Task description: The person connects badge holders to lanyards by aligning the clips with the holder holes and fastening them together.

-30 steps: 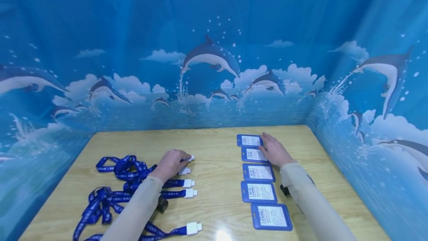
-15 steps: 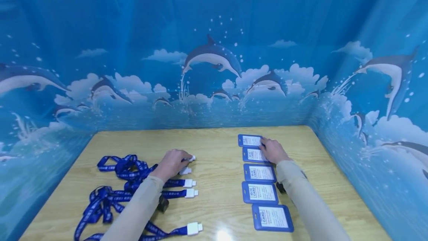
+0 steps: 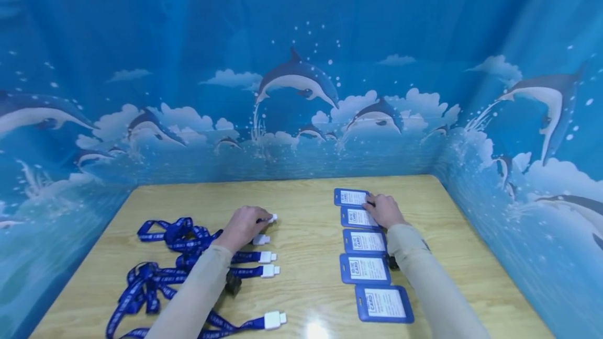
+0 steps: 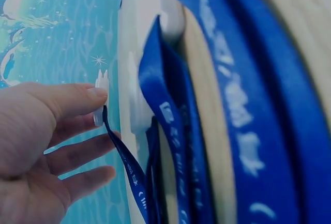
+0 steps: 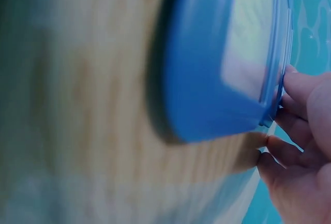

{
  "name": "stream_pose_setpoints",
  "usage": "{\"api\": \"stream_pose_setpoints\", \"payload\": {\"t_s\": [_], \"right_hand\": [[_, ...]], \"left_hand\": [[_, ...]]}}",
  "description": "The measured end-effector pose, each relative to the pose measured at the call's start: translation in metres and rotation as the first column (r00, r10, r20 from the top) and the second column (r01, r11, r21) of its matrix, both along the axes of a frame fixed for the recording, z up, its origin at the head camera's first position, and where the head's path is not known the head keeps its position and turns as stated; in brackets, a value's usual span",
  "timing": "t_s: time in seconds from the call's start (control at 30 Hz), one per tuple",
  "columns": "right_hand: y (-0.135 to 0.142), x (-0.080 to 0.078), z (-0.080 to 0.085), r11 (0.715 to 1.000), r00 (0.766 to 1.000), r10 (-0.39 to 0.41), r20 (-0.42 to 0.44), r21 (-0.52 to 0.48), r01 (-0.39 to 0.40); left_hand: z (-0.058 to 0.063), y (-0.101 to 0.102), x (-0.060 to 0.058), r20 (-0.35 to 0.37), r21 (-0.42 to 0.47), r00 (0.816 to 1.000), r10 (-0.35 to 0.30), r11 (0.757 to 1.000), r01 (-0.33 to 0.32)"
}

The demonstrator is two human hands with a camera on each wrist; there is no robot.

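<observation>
My left hand [image 3: 243, 226] pinches the white plastic buckle [image 4: 102, 97] of the farthest blue lanyard between thumb and index finger. In the left wrist view the other fingers are spread, and its printed strap [image 4: 129, 167] hangs down from the buckle. At the far right, my right hand [image 3: 385, 211] grips the right edge of the farthest blue badge holder [image 3: 350, 197], thumb on top and fingers at the edge. That holder still lies flat or nearly so. A nearer badge holder [image 5: 199, 79] fills much of the right wrist view.
Several more lanyards lie on the left, white buckles [image 3: 268, 271] pointing right, straps tangled [image 3: 181, 237]. Nearer badge holders [image 3: 365, 269] form a column on the right. The wooden table [image 3: 311, 255] meets a dolphin-print curtain [image 3: 301, 156] at the back and sides.
The left hand has risen slightly with the buckle. My right hand has shifted a little left and its fingers have closed on the farthest badge holder's edge.
</observation>
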State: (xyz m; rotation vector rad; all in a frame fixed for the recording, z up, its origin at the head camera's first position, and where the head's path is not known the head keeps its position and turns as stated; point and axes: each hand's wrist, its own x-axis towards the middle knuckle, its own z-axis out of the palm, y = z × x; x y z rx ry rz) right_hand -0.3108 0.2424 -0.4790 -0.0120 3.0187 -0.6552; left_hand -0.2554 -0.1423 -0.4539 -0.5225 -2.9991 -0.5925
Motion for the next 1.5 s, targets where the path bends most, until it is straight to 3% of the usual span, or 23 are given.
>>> {"api": "stream_pose_setpoints", "payload": {"t_s": [0.27, 0.6, 1.27, 1.5], "right_hand": [[-0.001, 0.0, -0.003, 0.999, 1.0, -0.024, 0.019, -0.022, 0.024], [-0.002, 0.002, 0.002, 0.997, 0.999, -0.032, 0.027, -0.067, 0.033], [-0.002, 0.007, 0.002, 0.995, 0.997, -0.035, 0.073, -0.088, 0.041], [-0.002, 0.01, 0.002, 0.996, 0.998, -0.02, 0.052, -0.089, 0.024]], "left_hand": [[0.002, 0.003, -0.005, 0.031, -0.003, 0.999, 0.014, 1.0, -0.014], [0.01, 0.009, -0.009, 0.001, -0.011, 1.0, -0.002, 1.0, 0.002], [0.014, 0.02, -0.011, -0.014, -0.017, 0.999, -0.048, 0.999, 0.048], [0.014, 0.026, -0.014, -0.043, -0.02, 0.998, -0.055, 0.998, 0.055]]}}
